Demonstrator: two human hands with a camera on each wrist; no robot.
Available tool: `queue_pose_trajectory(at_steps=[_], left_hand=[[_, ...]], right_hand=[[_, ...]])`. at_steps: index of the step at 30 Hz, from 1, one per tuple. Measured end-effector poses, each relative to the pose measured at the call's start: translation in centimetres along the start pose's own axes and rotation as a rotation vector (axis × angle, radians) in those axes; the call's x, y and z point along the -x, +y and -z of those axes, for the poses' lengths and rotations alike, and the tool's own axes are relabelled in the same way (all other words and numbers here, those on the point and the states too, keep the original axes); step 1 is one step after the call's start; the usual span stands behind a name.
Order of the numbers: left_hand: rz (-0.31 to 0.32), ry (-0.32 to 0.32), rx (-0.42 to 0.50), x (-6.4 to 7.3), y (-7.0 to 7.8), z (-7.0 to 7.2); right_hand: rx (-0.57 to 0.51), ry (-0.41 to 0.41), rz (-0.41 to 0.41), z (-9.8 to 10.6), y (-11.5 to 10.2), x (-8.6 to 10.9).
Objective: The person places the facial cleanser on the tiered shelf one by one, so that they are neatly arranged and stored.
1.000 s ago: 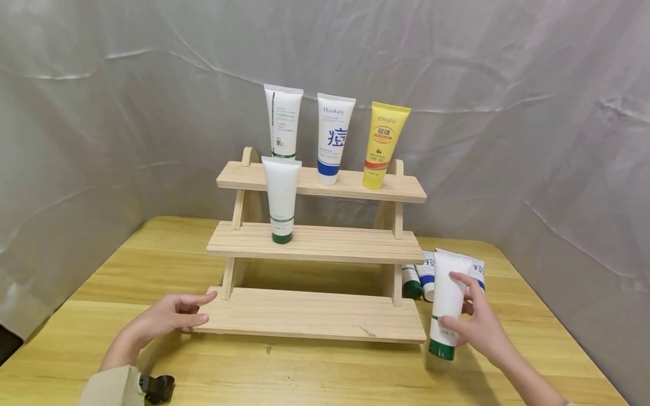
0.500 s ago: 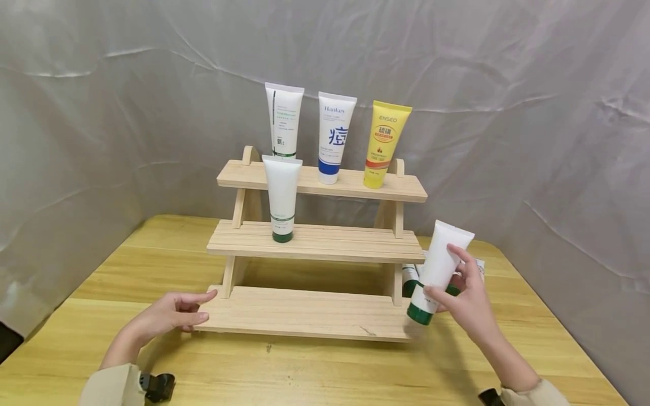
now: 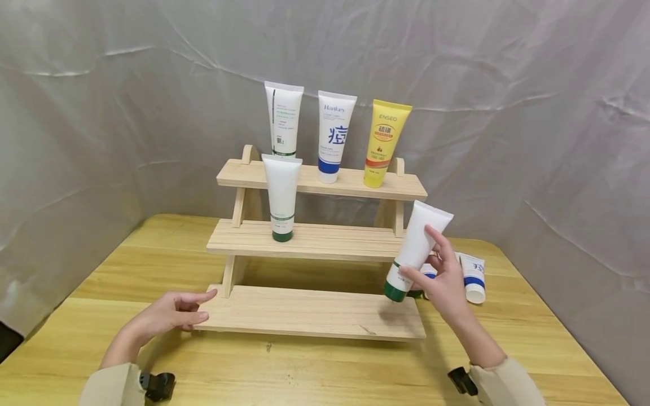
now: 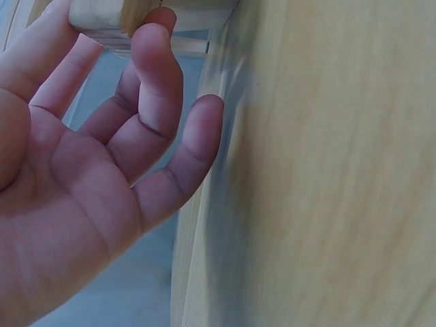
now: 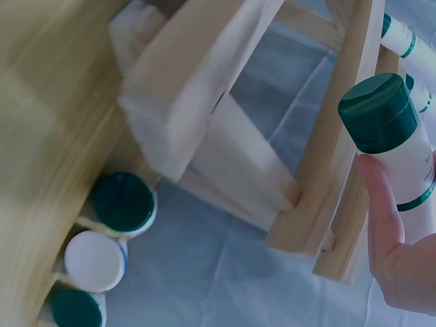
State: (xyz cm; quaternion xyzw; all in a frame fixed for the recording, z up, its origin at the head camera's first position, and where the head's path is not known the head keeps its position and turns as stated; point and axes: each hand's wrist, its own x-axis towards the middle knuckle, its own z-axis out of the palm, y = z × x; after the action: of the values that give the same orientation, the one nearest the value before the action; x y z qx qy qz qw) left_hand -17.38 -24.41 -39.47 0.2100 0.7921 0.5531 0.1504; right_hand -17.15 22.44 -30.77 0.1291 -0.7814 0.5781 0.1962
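Note:
A white squeeze tube with a green cap (image 3: 417, 239) is gripped between the thumb and fingers of my right hand (image 3: 443, 282). It tilts, cap down and to the left, over the right end of the three-step wooden display rack (image 3: 304, 313). In the right wrist view the green cap (image 5: 378, 112) shows close to the rack's boards. My left hand (image 3: 162, 318) holds the left end of the rack's lowest board, thumb at the front and index finger farther back. The left wrist view shows its fingertips at the board's corner (image 4: 102, 15).
On the top step stand a white-and-green tube (image 3: 285, 118), a white-and-blue tube (image 3: 335, 135) and a yellow tube (image 3: 386, 144). Another green-capped tube (image 3: 282, 194) stands on the middle step. More tubes lie right of the rack, including a blue-banded one (image 3: 473, 276). Grey cloth (image 3: 508, 113) hangs behind.
My right hand has carried the green-capped tube up and left, from beside the rack to over its right end, tilting it more. My left hand has stayed in place.

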Motion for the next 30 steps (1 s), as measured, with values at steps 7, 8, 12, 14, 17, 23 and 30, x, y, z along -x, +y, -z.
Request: queue_pose_trajectory(at_steps=[7, 8, 12, 14, 17, 23, 30], left_hand=[[-0.003, -0.003, -0.006, 0.0, 0.1, 0.0], [-0.003, -0.001, -0.007, 0.0, 0.1, 0.0], [-0.007, 0.001, -0.009, 0.0, 0.1, 0.0], [-0.010, 0.002, -0.011, 0.0, 0.1, 0.0], [-0.010, 0.003, -0.008, 0.0, 0.1, 0.0], [-0.008, 0.001, -0.007, 0.0, 0.1, -0.1], [-0.002, 0.005, -0.007, 0.0, 0.3, -0.1]], right_hand=[[-0.034, -0.011, 0.097, -1.8, -0.1, -1.1], [-0.041, -0.011, 0.107, -2.0, -0.2, -1.3], [-0.063, -0.010, 0.152, -3.3, -0.4, -2.0], [-0.076, -0.015, 0.166, -3.9, -0.6, -2.3], [-0.096, -0.028, 0.178, -4.9, -0.8, -2.8], [-0.126, -0.047, 0.202, -6.9, -1.2, -3.4], [-0.082, -0.073, 0.269, -8.7, -3.7, -3.3]])
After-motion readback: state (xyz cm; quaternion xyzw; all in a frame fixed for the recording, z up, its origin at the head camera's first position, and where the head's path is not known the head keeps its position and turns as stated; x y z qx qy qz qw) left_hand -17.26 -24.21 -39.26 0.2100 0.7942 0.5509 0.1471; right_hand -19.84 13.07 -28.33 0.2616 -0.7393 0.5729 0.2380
